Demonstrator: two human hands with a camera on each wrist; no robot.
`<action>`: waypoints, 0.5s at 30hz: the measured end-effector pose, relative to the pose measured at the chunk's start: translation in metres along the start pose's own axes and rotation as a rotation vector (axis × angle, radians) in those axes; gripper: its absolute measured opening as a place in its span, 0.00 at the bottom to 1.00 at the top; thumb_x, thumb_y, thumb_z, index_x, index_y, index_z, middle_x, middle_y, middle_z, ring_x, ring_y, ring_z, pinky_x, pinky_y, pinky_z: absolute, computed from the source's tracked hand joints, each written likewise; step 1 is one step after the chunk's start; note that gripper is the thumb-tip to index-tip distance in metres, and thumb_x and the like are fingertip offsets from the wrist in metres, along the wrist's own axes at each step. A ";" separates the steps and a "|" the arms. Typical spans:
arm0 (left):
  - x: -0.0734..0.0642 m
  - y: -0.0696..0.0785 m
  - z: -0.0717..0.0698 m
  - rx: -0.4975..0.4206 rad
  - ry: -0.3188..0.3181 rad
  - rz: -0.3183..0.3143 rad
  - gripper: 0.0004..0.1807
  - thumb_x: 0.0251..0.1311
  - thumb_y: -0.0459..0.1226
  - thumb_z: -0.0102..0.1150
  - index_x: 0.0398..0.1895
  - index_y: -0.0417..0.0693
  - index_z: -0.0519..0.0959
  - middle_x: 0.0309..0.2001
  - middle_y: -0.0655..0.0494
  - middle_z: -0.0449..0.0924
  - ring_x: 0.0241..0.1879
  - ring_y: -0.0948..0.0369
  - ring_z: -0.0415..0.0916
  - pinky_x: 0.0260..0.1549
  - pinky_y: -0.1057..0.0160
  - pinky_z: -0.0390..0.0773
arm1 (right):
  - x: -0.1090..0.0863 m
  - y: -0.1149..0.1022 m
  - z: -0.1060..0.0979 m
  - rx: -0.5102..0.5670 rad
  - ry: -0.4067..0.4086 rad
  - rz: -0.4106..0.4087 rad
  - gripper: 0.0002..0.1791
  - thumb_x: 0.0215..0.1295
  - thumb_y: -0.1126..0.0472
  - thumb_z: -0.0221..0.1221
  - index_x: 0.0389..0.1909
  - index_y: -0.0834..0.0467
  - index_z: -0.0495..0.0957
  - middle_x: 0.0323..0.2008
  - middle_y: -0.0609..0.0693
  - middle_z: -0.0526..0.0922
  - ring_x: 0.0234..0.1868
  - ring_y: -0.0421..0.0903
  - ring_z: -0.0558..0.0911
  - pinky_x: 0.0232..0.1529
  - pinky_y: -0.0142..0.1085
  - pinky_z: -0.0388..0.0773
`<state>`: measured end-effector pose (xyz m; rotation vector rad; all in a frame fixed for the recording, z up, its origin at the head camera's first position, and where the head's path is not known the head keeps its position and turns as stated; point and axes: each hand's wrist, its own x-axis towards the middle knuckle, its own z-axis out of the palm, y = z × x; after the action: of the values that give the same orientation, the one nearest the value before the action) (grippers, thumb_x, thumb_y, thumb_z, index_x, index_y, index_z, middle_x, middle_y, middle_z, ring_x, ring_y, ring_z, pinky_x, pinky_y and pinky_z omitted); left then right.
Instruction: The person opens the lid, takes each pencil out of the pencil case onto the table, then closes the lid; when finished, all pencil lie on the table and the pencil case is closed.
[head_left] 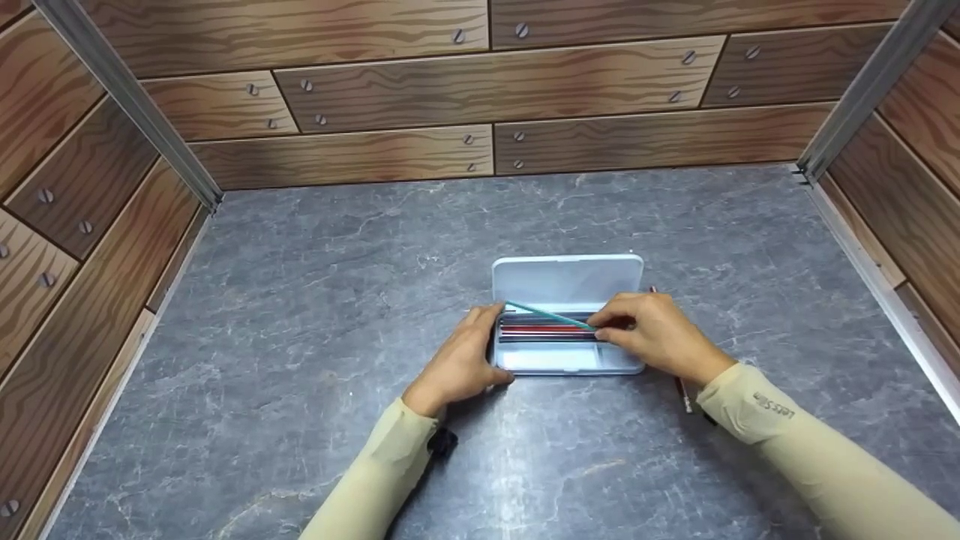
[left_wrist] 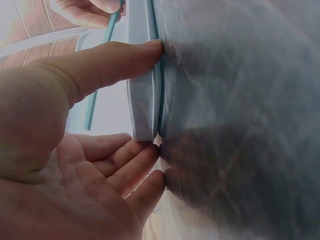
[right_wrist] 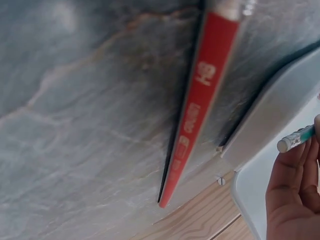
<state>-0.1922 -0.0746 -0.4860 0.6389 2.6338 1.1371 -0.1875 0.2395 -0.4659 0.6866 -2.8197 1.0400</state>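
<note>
Right hand (head_left: 660,334): thumb and fingers narrowed to a pinch on a teal pencil, near the end with the white eraser, above the right part of an opened case.
Teal pencil (head_left: 547,315): slanting over the case, its far end up by the left fingertips; from where I stand I can't tell whether it touches them.
Left hand (head_left: 457,364): thumb and fingers spread wide about the case's left end, the thumb against the front wall, the other fingertips along the left side and down near the tabletop.
Pencil case (head_left: 555,371): whitish, lying flat between the two hands, its lid (head_left: 562,279) raised at the back.
Case compartments: a long one at the rear with several dark pencils (head_left: 540,339) and a red one (head_left: 536,328) side by side, I can't count exactly; a divider splits the front strip.
Red HB pencil (right_wrist: 200,90): on the table just right of the case, partly beneath the right hand, its ferrule end toward the person.
Sleeves (head_left: 382,457): pale yellow on both arms, lettering on the right one, a small black object (head_left: 442,444) at the left wrist.
Tabletop (head_left: 337,262): grey, marble-patterned.
Walls (head_left: 390,90): wood-plank pattern with screw heads, grey posts (head_left: 127,97) at the corners.
</note>
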 end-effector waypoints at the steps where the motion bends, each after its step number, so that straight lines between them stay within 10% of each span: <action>1: 0.000 0.000 0.000 0.001 0.002 0.000 0.59 0.51 0.29 0.84 0.87 0.34 0.61 0.79 0.38 0.71 0.79 0.44 0.70 0.85 0.46 0.68 | -0.001 0.000 -0.001 0.010 0.004 0.011 0.10 0.68 0.68 0.75 0.47 0.54 0.96 0.44 0.47 0.95 0.46 0.45 0.91 0.51 0.34 0.89; 15: -0.001 0.001 0.000 0.001 -0.004 -0.003 0.60 0.52 0.29 0.83 0.88 0.33 0.59 0.79 0.37 0.70 0.80 0.43 0.70 0.86 0.46 0.68 | -0.020 0.003 -0.022 0.071 0.240 0.154 0.11 0.66 0.69 0.76 0.48 0.58 0.95 0.46 0.56 0.96 0.43 0.31 0.86 0.47 0.19 0.83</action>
<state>-0.1910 -0.0742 -0.4853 0.6365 2.6316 1.1331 -0.1733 0.2630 -0.4546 0.3263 -2.6712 1.1637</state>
